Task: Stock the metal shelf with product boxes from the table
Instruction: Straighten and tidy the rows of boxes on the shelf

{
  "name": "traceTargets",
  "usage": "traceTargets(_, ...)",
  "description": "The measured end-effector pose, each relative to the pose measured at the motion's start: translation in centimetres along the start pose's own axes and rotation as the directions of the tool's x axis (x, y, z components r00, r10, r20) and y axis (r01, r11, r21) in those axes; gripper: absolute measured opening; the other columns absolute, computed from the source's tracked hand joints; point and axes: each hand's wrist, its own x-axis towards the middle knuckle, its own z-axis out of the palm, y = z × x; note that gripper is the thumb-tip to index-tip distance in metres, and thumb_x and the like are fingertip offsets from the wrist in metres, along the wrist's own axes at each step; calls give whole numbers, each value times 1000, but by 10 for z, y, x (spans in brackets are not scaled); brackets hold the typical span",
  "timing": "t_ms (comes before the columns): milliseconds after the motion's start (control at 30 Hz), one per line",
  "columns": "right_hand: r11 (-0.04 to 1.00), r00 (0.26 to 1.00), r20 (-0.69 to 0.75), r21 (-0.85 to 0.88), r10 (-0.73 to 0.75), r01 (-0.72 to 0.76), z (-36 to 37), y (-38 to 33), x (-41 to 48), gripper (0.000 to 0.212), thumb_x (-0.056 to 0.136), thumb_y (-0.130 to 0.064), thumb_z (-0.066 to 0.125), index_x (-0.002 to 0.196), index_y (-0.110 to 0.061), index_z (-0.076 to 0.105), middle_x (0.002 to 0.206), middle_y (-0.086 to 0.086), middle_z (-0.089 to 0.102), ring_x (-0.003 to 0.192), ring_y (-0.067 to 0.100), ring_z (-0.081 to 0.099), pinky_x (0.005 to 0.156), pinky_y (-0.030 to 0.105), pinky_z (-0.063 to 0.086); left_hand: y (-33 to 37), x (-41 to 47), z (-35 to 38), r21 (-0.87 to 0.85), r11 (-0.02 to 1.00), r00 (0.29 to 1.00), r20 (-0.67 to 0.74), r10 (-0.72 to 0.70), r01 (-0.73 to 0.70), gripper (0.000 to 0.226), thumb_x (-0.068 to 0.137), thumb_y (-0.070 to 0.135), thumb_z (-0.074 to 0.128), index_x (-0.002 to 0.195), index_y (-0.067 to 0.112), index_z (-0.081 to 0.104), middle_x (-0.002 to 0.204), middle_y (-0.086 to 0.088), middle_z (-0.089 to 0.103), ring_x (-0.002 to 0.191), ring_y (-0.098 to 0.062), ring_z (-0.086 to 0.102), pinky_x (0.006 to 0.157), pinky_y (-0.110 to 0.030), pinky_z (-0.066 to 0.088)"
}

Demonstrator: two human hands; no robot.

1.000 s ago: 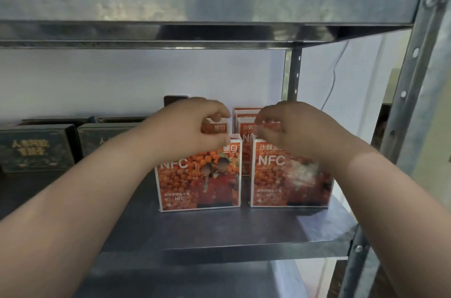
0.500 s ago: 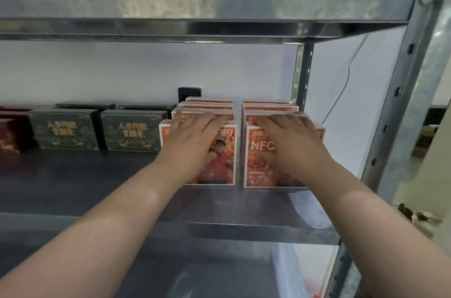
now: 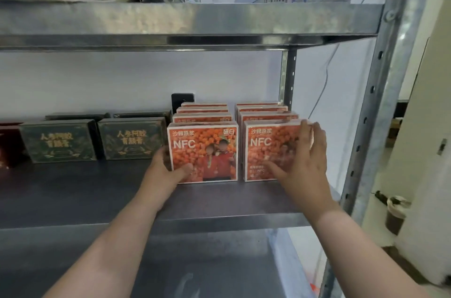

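Two rows of orange NFC product boxes stand upright at the right end of the metal shelf board (image 3: 73, 195). My left hand (image 3: 166, 173) holds the left front orange box (image 3: 207, 151) at its lower left edge, thumb on the front face and fingers hidden behind the side. My right hand (image 3: 305, 163) lies with straight fingers against the right side of the right front orange box (image 3: 266, 149), its thumb resting low on the front. Behind each front box stand three more of the same kind.
Two dark green boxes (image 3: 58, 141) (image 3: 131, 139) stand left of the orange rows, with a dark red box (image 3: 7, 146) at the far left. The upper shelf (image 3: 195, 19) holds bags and cartons. A perforated upright post (image 3: 380, 93) bounds the right side.
Both hands have slid off the front faces of the two front boxes to their outer sides. The view has pulled back a little.
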Motion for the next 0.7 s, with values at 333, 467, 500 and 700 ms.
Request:
traceTargets(333, 852, 884, 226, 253, 409, -459, 8, 13, 3, 128, 63, -43, 93, 157, -30, 7, 152, 8, 41, 138, 28, 46, 113, 51, 41, -15, 13, 2, -9, 1000, 1000, 18, 8, -8, 37, 87, 28, 75, 120, 24, 61, 103, 8, 69, 94, -15, 65, 76, -34, 47)
traceTargets(467, 869, 882, 218, 189, 417, -457, 11, 13, 4, 120, 65, -39, 91, 154, -27, 11, 146, 8, 49, 132, 30, 53, 108, 54, 46, -16, 13, 2, 18, 1000, 1000, -13, 10, -10, 27, 89, 29, 72, 114, 27, 62, 96, 13, 66, 90, -13, 63, 72, -33, 44)
traceTargets(500, 873, 885, 215, 184, 413, -452, 12, 13, 4, 119, 66, -38, 91, 154, -27, 11, 146, 8, 49, 133, 30, 53, 108, 54, 46, -16, 12, 1, 23, 1000, 1000, -17, 14, -14, 25, 90, 30, 71, 112, 28, 62, 95, 14, 66, 89, -13, 63, 71, -33, 44)
traceTargets(700, 883, 895, 205, 183, 396, -432, 16, 19, 5, 117, 68, -34, 91, 154, -25, 12, 147, 7, 48, 133, 29, 51, 109, 54, 46, -12, 9, 3, 59, 998, 999, -29, 21, -20, 17, 94, 28, 66, 109, 27, 57, 97, 10, 63, 92, -16, 59, 77, -33, 43)
